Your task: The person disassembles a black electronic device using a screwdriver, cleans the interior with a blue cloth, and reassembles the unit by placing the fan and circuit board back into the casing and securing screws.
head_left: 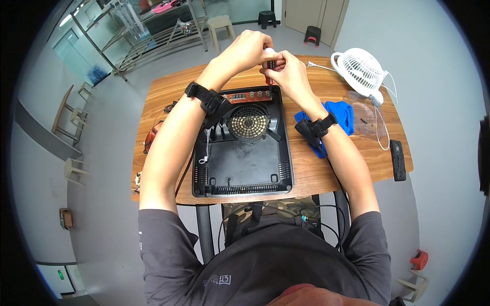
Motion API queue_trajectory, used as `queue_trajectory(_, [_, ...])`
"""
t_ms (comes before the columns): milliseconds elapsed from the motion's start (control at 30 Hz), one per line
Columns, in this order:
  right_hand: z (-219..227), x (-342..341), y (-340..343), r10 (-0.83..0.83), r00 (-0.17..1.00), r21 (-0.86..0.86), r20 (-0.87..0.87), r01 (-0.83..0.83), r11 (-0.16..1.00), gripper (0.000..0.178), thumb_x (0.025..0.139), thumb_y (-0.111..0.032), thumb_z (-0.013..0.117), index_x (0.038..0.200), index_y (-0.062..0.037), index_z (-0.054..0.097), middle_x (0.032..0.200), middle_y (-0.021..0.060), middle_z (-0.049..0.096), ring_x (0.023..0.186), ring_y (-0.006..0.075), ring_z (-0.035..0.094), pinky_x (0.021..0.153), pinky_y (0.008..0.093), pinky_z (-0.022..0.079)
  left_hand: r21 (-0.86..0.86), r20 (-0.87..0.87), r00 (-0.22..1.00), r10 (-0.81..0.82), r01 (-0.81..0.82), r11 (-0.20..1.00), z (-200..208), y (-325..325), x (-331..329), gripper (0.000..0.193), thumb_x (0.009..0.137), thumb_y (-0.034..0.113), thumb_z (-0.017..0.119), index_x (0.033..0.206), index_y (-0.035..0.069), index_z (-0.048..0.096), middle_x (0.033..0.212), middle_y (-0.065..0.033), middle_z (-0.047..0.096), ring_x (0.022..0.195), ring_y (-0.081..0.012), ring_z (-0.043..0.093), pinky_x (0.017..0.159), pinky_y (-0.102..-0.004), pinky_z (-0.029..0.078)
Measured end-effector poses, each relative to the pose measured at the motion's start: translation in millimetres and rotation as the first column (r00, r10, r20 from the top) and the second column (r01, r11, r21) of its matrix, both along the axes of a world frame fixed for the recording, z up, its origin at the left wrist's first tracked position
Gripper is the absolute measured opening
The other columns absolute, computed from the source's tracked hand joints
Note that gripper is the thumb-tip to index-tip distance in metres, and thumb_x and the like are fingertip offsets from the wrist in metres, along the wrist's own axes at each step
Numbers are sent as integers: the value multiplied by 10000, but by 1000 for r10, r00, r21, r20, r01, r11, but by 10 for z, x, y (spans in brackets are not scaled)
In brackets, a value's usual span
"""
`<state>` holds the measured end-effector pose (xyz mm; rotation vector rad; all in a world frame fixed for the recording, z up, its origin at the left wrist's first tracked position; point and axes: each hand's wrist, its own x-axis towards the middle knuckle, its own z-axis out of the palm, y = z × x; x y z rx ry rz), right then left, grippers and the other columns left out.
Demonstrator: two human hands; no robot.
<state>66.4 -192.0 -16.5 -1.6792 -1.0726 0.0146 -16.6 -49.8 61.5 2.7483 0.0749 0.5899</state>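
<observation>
Screwdriver (269,80), tip downward, axis near upright

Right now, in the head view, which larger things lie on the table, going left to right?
Reddish part, black casing, blue cloth, white fan, long black object.

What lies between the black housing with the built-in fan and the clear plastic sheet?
In the head view, a crumpled blue cloth lies there on the wooden table, the right forearm above it.
</observation>
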Motion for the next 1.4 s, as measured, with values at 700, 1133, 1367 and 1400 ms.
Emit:
queue_trajectory(700, [-10,22,34,-118,980,34,162,114,993,386,760,-209,855,967,29,632,844,158,688,782,306,691,730,404,551,49,33,989,-146,145,988,-5,-85,107,341,871,305,754,969,-22,748,821,-192,714,763,-325,714,721,-392,564])
queue_trajectory(1133, [-41,55,6,-21,998,139,52,13,990,359,820,-183,820,1053,34,653,807,142,731,738,191,726,687,338,569,103,111,976,-190,178,979,-87,49,87,345,951,296,685,1041,-35,725,943,-211,732,873,-338,724,792,-409,569])
queue_trajectory(1367, [-60,122,30,37,999,-9,-2,-37,999,403,807,-257,828,1039,23,655,887,170,742,774,231,736,704,364,574,127,58,980,-190,182,975,-22,108,46,294,946,237,698,1079,-23,731,943,-197,742,861,-307,734,791,-390,577])
queue_trajectory(1400, [-63,118,44,14,999,26,37,-15,1000,409,802,-267,833,1030,22,656,874,167,739,766,235,732,701,366,573,123,63,983,-173,165,979,-21,104,48,302,932,249,711,1050,-29,731,911,-197,739,835,-309,732,769,-390,576])
